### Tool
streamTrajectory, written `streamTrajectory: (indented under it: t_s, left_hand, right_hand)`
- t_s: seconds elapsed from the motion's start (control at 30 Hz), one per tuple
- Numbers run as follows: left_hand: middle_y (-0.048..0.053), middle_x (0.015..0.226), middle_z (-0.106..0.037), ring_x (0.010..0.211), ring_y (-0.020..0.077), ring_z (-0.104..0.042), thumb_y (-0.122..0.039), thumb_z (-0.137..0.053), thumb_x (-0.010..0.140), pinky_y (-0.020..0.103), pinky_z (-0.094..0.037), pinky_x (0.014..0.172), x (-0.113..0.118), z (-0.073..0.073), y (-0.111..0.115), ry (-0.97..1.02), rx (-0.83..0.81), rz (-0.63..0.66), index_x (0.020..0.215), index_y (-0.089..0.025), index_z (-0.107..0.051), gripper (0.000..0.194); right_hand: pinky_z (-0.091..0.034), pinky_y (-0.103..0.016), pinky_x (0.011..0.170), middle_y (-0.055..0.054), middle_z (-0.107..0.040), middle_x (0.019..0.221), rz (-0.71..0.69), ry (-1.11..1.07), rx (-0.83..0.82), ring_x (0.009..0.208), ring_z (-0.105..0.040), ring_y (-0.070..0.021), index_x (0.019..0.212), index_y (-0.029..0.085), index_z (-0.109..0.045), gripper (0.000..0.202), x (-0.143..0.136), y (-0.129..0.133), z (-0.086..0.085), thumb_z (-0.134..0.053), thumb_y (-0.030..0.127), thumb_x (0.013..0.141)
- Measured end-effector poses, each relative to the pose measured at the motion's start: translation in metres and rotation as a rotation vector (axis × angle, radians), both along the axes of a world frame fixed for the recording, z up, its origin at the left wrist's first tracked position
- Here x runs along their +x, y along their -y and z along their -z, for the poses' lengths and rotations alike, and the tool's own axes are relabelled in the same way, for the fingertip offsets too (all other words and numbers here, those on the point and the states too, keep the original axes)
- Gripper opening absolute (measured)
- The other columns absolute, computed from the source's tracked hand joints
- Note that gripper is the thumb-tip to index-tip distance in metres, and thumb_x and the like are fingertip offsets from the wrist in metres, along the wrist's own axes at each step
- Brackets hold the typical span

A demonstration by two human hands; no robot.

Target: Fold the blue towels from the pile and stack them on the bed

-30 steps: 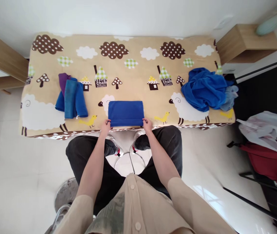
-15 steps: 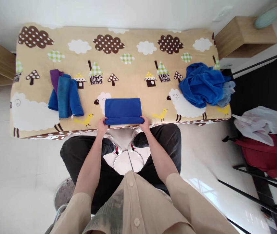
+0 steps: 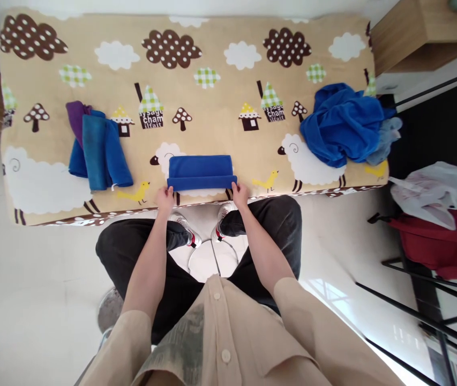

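Note:
A blue cloth [image 3: 201,166] lies near the front edge of a patterned bed sheet [image 3: 212,128], its near side rolled or folded over into a band. My left hand [image 3: 166,197] pinches the band's left end, and my right hand [image 3: 240,194] pinches its right end. To the left lie several rolled cloths [image 3: 95,153], blue and teal with a purple one behind. A crumpled heap of blue cloth [image 3: 343,126] sits at the right, with a grey-blue piece [image 3: 384,140] beside it.
My knees and shoes are below the bed's front edge. A wooden box shelf [image 3: 425,32] is at the upper right. A white plastic bag [image 3: 437,190] lies over red fabric [image 3: 441,244] near black metal bars at the right. A round stool [image 3: 110,311] stands lower left.
The near edge of the blue cloth has been turned further over, away from me, leaving less of the flat part showing. Both hands moved with it. The camera view has shifted closer to the bed.

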State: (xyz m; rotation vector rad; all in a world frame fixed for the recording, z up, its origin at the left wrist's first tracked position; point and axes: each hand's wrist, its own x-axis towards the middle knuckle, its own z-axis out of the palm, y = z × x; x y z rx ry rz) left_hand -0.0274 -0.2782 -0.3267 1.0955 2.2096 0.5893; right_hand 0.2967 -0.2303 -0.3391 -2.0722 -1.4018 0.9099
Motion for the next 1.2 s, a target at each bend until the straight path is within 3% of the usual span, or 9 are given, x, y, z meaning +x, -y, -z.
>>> streamTrajectory:
  t_s: [0.23,0.57,0.77,1.07,1.2]
  left_hand:
    - [0.014,0.096,-0.07,0.1,0.0279,-0.065,-0.041,-0.047,0.105,0.042,-0.05,0.097,0.004,0.004,0.0,-0.02,0.012,-0.065,0.092,-0.017,-0.067,0.034]
    - [0.01,0.087,-0.065,0.094,0.0257,-0.065,-0.042,-0.049,0.104,0.04,-0.051,0.097,0.005,0.004,0.0,-0.057,0.009,-0.104,0.081,-0.019,-0.062,0.035]
    - [0.013,0.1,-0.063,0.107,0.0283,-0.063,-0.039,-0.056,0.1,0.043,-0.049,0.107,0.007,0.003,0.001,-0.04,0.038,-0.126,0.081,-0.02,-0.059,0.027]
    - [0.016,0.116,-0.057,0.125,0.0296,-0.057,-0.033,-0.059,0.098,0.045,-0.04,0.121,0.014,0.005,-0.003,-0.001,0.085,-0.217,0.072,-0.023,-0.048,0.03]
    - [0.017,0.12,-0.058,0.121,0.0299,-0.06,-0.033,-0.062,0.095,0.046,-0.044,0.118,0.013,0.006,-0.001,0.004,0.08,-0.236,0.084,-0.02,-0.056,0.018]
  right_hand:
    - [-0.047,-0.039,0.099,-0.013,-0.071,0.095,0.041,0.058,-0.034,0.096,-0.062,-0.0267,0.08,0.02,-0.062,0.037,-0.001,-0.001,0.002,-0.052,0.051,0.099]
    - [-0.048,-0.038,0.093,-0.012,-0.073,0.09,0.089,0.063,-0.067,0.095,-0.064,-0.028,0.076,0.021,-0.064,0.045,-0.001,-0.002,0.006,-0.052,0.058,0.098]
    - [-0.05,-0.038,0.09,-0.013,-0.074,0.089,0.11,0.064,-0.074,0.097,-0.066,-0.0297,0.08,0.019,-0.07,0.05,0.0,-0.004,0.008,-0.053,0.063,0.096]
    - [-0.051,-0.037,0.09,-0.015,-0.077,0.1,0.098,0.152,-0.168,0.104,-0.068,-0.0302,0.089,0.017,-0.075,0.046,-0.006,-0.005,-0.004,-0.053,0.055,0.1]
    - [-0.051,-0.04,0.095,-0.014,-0.076,0.102,0.115,0.127,-0.115,0.103,-0.068,-0.0289,0.098,0.016,-0.073,0.041,-0.003,-0.001,-0.007,-0.053,0.052,0.101]
